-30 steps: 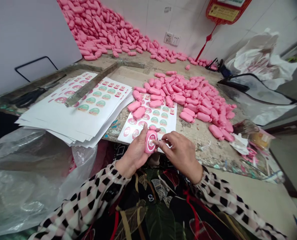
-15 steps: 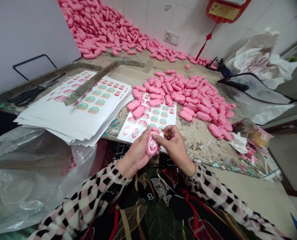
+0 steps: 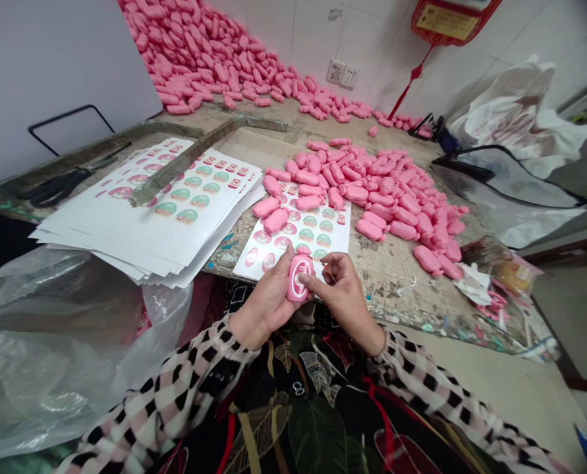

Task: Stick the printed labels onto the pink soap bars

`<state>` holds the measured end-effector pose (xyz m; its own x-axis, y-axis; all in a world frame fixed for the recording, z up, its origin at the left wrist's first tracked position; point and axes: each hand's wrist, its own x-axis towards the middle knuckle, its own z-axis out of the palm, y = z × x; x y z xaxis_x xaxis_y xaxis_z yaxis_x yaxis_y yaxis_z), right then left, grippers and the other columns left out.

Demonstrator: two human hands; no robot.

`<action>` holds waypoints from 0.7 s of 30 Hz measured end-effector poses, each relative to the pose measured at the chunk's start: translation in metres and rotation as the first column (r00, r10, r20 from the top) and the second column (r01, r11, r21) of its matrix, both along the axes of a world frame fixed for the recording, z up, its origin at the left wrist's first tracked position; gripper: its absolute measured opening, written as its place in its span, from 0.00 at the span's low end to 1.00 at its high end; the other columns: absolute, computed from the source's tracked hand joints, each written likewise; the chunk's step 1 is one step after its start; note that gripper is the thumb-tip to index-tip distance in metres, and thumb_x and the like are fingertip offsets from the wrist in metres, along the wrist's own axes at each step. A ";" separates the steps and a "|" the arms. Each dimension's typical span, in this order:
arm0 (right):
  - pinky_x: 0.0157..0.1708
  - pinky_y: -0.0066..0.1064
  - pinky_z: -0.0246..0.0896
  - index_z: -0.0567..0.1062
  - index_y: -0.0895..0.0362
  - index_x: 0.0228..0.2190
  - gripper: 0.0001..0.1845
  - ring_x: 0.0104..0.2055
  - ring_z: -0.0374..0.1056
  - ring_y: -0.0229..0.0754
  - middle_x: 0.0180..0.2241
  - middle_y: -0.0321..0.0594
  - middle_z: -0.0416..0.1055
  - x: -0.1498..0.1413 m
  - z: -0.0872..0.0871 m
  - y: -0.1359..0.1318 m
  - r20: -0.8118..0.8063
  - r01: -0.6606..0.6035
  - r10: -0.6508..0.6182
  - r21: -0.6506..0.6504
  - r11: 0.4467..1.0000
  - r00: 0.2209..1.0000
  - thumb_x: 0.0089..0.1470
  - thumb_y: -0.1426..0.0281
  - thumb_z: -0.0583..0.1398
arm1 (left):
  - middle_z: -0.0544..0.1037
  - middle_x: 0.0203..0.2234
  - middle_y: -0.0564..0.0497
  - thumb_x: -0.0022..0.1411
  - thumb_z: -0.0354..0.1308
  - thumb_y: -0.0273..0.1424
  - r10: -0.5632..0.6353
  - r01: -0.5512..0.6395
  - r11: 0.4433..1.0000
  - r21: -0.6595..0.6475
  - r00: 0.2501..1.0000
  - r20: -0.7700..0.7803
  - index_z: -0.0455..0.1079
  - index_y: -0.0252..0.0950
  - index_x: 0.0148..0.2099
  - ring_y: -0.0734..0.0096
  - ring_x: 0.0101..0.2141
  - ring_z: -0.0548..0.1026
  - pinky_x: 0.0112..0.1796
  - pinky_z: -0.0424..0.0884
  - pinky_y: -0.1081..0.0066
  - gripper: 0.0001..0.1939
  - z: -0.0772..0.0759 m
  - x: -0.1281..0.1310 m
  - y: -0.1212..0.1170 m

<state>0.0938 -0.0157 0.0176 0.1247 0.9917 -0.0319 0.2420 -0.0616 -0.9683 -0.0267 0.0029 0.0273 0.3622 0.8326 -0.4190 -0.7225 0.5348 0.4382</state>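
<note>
My left hand (image 3: 268,299) is closed around a small pink oval piece (image 3: 298,278) with a round sticker on its face, held upright just below the table edge. My right hand (image 3: 340,293) is beside it, its thumb and forefinger pressing on the sticker and the other fingers curled. Right behind both hands lies a sticker sheet (image 3: 298,240) with round pink and green labels. A heap of pink pieces (image 3: 382,191) lies on and beyond that sheet.
A stack of sticker sheets (image 3: 149,210) lies at the left under a metal bar (image 3: 174,171). A large pile of pink pieces (image 3: 214,59) runs along the back wall. Clear plastic bags hang at the left (image 3: 51,342) and right (image 3: 510,210). Scraps (image 3: 495,289) litter the table's right edge.
My right hand has moved in from the side of the pink piece and now presses the sticker on its face. My left hand has kept its hold in about the same place.
</note>
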 end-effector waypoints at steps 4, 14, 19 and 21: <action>0.23 0.27 0.60 0.68 0.55 0.33 0.20 0.23 0.58 0.32 0.24 0.28 0.62 -0.003 0.013 0.004 -0.230 -0.129 0.100 -0.114 0.985 0.968 0.40 0.59 0.66 | 0.70 0.24 0.54 0.57 0.54 0.47 -0.036 0.037 0.999 0.029 0.998 -0.047 0.66 0.37 0.37 0.76 0.22 0.69 0.20 0.67 0.75 0.18 0.000 -0.002 -0.003; 0.22 0.28 0.61 0.72 0.55 0.30 0.14 0.22 0.62 0.34 0.22 0.33 0.67 -0.005 0.041 0.003 -0.246 -0.257 0.232 -0.076 0.963 0.941 0.45 0.57 0.63 | 0.71 0.26 0.50 0.58 0.52 0.48 -0.219 0.289 0.888 0.358 0.950 -0.224 0.65 0.38 0.45 0.70 0.25 0.72 0.25 0.71 0.69 0.21 0.016 -0.025 -0.009; 0.27 0.26 0.58 0.71 0.57 0.26 0.16 0.25 0.60 0.33 0.23 0.31 0.64 -0.004 0.032 0.006 -0.225 -0.258 0.239 -0.058 0.964 0.944 0.44 0.56 0.63 | 0.67 0.25 0.55 0.56 0.60 0.35 -0.245 0.360 0.827 0.431 0.922 -0.300 0.61 0.40 0.49 0.76 0.23 0.69 0.21 0.65 0.77 0.19 0.012 -0.033 -0.009; 0.26 0.26 0.56 0.70 0.57 0.25 0.17 0.24 0.59 0.33 0.21 0.31 0.63 -0.005 0.028 0.008 -0.254 -0.261 0.233 -0.082 0.962 0.939 0.44 0.56 0.63 | 0.66 0.24 0.56 0.57 0.59 0.35 -0.246 0.363 0.833 0.418 0.919 -0.307 0.60 0.40 0.49 0.77 0.22 0.68 0.19 0.62 0.79 0.19 0.008 -0.033 -0.008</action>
<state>0.0883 -0.0081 0.0452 -0.1486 0.9784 -0.1438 0.0249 -0.1417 -0.9896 -0.0596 -0.0052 0.0354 0.5710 0.8119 -0.1214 -0.4033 0.4062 0.8200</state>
